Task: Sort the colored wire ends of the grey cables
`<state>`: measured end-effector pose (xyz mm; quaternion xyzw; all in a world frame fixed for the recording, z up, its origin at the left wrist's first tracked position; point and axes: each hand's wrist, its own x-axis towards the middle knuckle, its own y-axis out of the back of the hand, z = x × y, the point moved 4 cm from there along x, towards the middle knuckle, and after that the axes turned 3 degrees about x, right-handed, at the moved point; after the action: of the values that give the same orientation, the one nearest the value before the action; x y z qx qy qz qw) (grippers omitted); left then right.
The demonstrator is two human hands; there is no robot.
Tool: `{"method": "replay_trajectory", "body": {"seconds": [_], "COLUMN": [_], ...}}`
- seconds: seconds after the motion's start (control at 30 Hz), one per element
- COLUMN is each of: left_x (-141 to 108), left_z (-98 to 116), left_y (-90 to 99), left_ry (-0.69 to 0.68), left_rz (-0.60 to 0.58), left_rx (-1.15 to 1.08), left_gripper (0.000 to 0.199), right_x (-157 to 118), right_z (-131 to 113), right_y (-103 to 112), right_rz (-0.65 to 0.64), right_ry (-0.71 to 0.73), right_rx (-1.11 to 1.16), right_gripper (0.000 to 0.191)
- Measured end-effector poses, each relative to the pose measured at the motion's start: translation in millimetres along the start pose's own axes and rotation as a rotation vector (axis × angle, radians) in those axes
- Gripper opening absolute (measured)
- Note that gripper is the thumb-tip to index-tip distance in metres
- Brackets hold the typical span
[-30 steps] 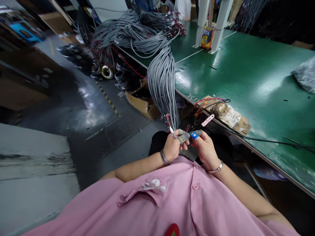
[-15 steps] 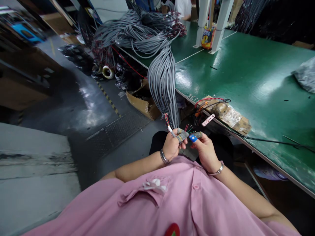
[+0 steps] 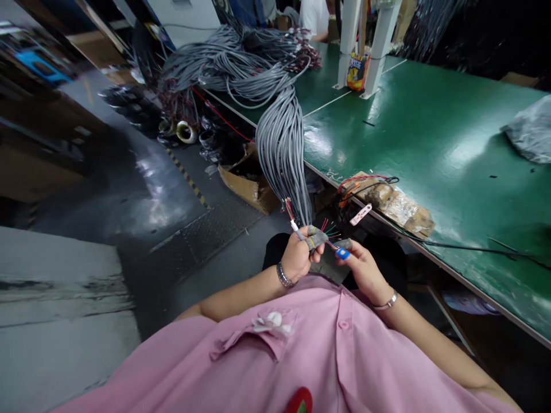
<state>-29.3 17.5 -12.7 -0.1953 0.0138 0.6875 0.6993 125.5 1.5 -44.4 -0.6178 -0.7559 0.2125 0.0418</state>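
Observation:
My left hand point(image 3: 300, 252), with grey knitted covers on its fingers, is closed around a grey cable point(image 3: 299, 234). One white-sleeved end with bare-tipped coloured wires sticks up beyond that hand. On the other side, thin red, green and dark wires point(image 3: 330, 230) fan out from its fingertips. My right hand point(image 3: 365, 272) pinches some of these wires between thumb and a grey-covered finger. A blue piece point(image 3: 342, 253) sits at the thumb tip; whether it is worn or held I cannot tell. A thick bundle of grey cables point(image 3: 282, 143) hangs off the table just beyond my hands.
On the green table point(image 3: 430, 132) lie more grey cables point(image 3: 241, 63), a taped wooden block point(image 3: 394, 203) with wires, and a plastic bag point(image 3: 531, 129). White posts rise behind. An open cardboard box point(image 3: 247, 183) stands on the floor beneath the hanging bundle.
My right hand has drawn slightly away from my left, to the right and downward. More of the wires between the hands now shows. My left hand keeps its hold on the cable.

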Motion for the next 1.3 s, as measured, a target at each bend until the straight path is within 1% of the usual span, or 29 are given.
{"method": "replay_trajectory", "body": {"seconds": [0.1, 0.17, 0.27, 0.37, 0.43, 0.47, 0.57, 0.63, 0.7, 0.8, 0.87, 0.93, 1.13, 1.3], "left_x": [1.3, 2.2, 3.7, 5.6, 7.5, 8.6, 12.4, 14.7, 16.5, 18.1, 18.8, 19.7, 22.5, 21.7], "left_z": [3.4, 4.7, 6.9, 10.3, 11.6, 11.6, 9.3, 7.0, 5.5, 5.2, 5.3, 5.0, -0.1, -2.2], "left_y": [-1.7, -6.5, -19.0, -31.4, -36.8, -38.5, -40.6, -41.5, -42.9, -45.5, -46.7, -47.0, -46.3, -46.4], "left_ry": [0.045, 0.086, 0.158, 0.211, 0.232, 0.238, 0.246, 0.254, 0.264, 0.276, 0.283, 0.286, 0.274, 0.254], "left_rz": [-0.043, -0.094, -0.195, -0.263, -0.288, -0.295, -0.311, -0.317, -0.318, -0.315, -0.311, -0.306, -0.296, -0.300], "left_rx": [0.001, -0.027, -0.082, -0.118, -0.133, -0.139, -0.131, -0.115, -0.101, -0.099, -0.101, -0.099, -0.083, -0.068], "left_gripper": [0.030, 0.029, 0.028, 0.029, 0.030, 0.030, 0.030, 0.031, 0.032, 0.032, 0.031, 0.031, 0.030, 0.030], "right_x": [8.3, 17.2, 31.7, 41.5, 44.1, 44.4, 42.6, 42.2, 45.6, 52.4, 54.5, 55.3, 55.7, 55.3], "right_z": [1.4, -3.8, -20.8, -39.0, -47.1, -49.5, -51.4, -48.9, -43.7, -37.9, -38.9, -42.1, -45.9, -39.9], "right_y": [23.7, 33.4, 34.5, 26.5, 22.9, 23.0, 28.9, 31.6, 30.6, 24.1, 19.6, 16.8, 14.9, 15.9], "right_rz": [0.126, 0.156, 0.095, 0.000, -0.003, 0.032, 0.233, 0.321, 0.305, 0.190, 0.143, 0.131, 0.198, 0.126], "right_ry": [-0.044, -0.068, -0.103, -0.113, -0.052, 0.002, 0.204, 0.280, 0.243, 0.083, 0.016, 0.001, 0.022, -0.052], "right_rx": [0.127, 0.214, 0.275, 0.294, 0.279, 0.255, 0.102, 0.017, 0.051, 0.285, 0.421, 0.485, 0.506, 0.579], "right_gripper": [0.033, 0.043, 0.052, 0.050, 0.045, 0.042, 0.036, 0.040, 0.047, 0.050, 0.048, 0.046, 0.041, 0.045]}}
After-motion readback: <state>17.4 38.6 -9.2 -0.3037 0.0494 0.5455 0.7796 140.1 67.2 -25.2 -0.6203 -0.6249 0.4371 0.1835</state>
